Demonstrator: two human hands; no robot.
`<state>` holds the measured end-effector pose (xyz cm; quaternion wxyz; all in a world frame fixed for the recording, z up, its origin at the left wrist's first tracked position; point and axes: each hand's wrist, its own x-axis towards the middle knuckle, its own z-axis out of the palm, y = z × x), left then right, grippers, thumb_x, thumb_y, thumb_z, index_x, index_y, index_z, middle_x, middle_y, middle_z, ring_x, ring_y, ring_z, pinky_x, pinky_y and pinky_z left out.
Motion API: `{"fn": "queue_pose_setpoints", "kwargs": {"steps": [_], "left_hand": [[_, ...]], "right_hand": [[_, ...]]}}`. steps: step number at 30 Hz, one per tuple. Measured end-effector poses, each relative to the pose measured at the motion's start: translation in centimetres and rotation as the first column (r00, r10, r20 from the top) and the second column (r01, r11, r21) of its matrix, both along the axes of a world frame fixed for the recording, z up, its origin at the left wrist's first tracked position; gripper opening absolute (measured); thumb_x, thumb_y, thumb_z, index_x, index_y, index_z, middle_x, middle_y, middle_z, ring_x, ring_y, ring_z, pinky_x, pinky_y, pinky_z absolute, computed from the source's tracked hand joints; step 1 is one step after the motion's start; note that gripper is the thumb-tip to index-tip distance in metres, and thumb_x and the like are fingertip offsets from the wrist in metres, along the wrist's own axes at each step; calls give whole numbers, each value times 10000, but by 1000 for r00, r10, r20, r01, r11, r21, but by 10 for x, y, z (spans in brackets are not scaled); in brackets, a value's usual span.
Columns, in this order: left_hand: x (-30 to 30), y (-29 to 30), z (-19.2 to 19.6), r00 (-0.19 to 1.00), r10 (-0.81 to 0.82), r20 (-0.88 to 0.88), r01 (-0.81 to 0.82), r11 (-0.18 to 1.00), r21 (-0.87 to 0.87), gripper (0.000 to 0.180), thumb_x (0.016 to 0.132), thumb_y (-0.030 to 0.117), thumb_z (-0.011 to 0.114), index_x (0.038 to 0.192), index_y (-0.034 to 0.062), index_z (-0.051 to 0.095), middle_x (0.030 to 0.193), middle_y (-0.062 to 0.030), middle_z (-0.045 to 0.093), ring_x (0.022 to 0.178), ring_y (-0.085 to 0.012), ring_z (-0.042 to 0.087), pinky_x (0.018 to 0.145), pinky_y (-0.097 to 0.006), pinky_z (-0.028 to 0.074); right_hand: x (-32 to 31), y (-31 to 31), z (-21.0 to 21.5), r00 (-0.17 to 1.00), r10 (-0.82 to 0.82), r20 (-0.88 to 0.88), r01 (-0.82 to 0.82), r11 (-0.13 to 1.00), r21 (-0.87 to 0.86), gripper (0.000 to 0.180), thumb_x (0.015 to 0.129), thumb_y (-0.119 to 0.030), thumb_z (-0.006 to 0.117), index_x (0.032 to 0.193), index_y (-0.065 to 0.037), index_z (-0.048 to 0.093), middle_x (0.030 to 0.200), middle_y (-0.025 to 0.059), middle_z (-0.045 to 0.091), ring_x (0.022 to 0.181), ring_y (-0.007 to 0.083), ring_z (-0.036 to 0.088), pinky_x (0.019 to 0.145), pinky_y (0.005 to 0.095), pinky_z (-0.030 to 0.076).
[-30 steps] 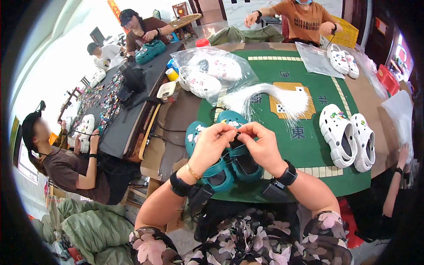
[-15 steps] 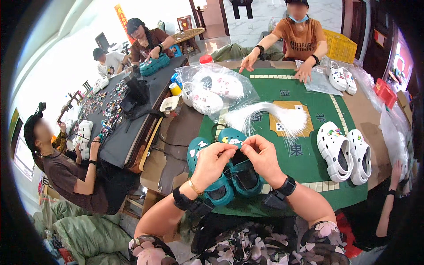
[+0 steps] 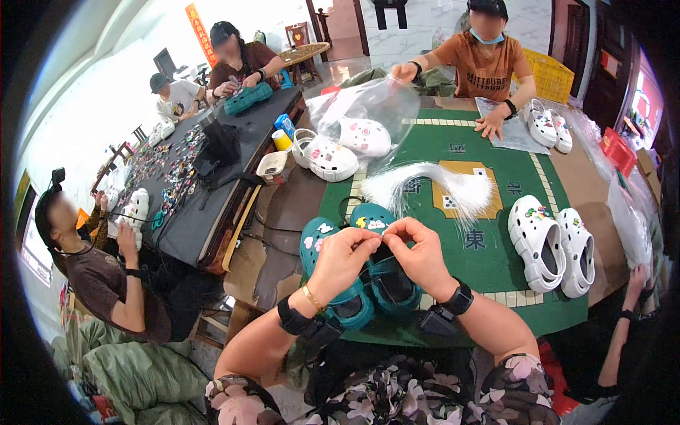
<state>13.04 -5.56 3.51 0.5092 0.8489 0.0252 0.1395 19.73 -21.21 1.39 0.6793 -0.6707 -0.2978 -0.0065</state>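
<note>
Fingers (image 3: pixel 366 245) of the left hand (image 3: pixel 338 268) and of the right hand (image 3: pixel 422 261) are pressed together, thumb against forefinger on each side, and the two pinches are almost joined; whether something thin is held between them cannot be told. Beneath, a broad green mat (image 3: pixel 467 275) is spread. On its near part a pair of dark green clogs (image 3: pixel 372 212) is placed side by side, with the toes pointed away from the wearer of the camera, and it is partly covered by the hands. To the right, well apart, a pair of white clogs (image 3: pixel 528 237) is set down, and decorations can be seen on its tops. Beyond the green pair, a bundle of white strands (image 3: pixel 471 188) is laid in a curve and is touched by neither hand. On the toes of both green clogs, small charms (image 3: pixel 377 225) are already fixed, so this part can be judged as done, at least where it is visible. What is worked at the fingertips is judged as not finished, because both pinches are tightly engaged there. How much is left cannot be told, since the middle of the clogs is hidden.
</note>
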Motion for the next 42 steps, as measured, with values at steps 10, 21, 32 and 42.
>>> {"fn": "queue_pose_setpoints", "kwargs": {"steps": [10,21,32,42], "left_hand": [[0,-4,6,998,32,-60,-38,994,-106,176,870,134,641,935,-25,673,741,-60,660,645,-88,581,575,-250,458],[2,-3,-8,999,37,34,-35,998,-48,145,901,124,616,884,-18,640,719,2,615,646,-50,552,582,-204,449],[-1,-5,-6,999,31,25,-28,994,-103,138,880,100,627,864,-36,644,716,-60,631,639,-92,565,574,-253,453],[-6,0,-4,996,91,-1,-91,994,-59,118,862,87,667,913,-19,669,699,31,598,621,-18,497,547,-198,418]], "right_hand": [[-2,0,2,995,-42,91,45,998,-36,94,838,-69,632,876,17,626,773,83,653,699,120,611,655,270,495],[-3,7,-1,987,-89,130,92,996,-12,77,805,-59,649,840,8,637,761,97,646,689,163,622,649,286,499],[-6,5,0,953,-97,287,128,988,-91,57,763,-53,644,811,-23,646,724,111,622,686,269,606,631,351,480],[6,-9,8,948,90,304,-6,964,-268,132,809,-119,626,881,-17,666,785,134,658,742,302,629,674,373,490]]}}
